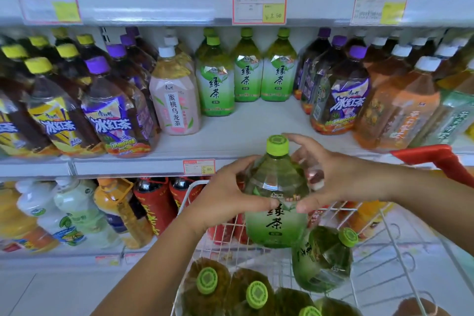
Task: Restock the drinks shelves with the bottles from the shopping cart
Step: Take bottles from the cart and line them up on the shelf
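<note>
Left hand [225, 195] first: fingers curled round the shoulder of the green tea bottle [275, 202], thumb pressed across the front just above the label. The bottle stands upright, its long axis vertical and its lime cap [277, 145] pointing straight up. It's held in the air over the white wire shopping cart [392, 238], just in front of the middle shelf [256, 128] where a bare patch sits before the row of green tea bottles [246, 69]. Right hand [333, 179] clasps the other side, thumb on the front, fingers spread wide with one reaching up beside the cap. Below right, a spare green tea bottle [323, 259] leans in the cart, its cap pointing up and right.
</note>
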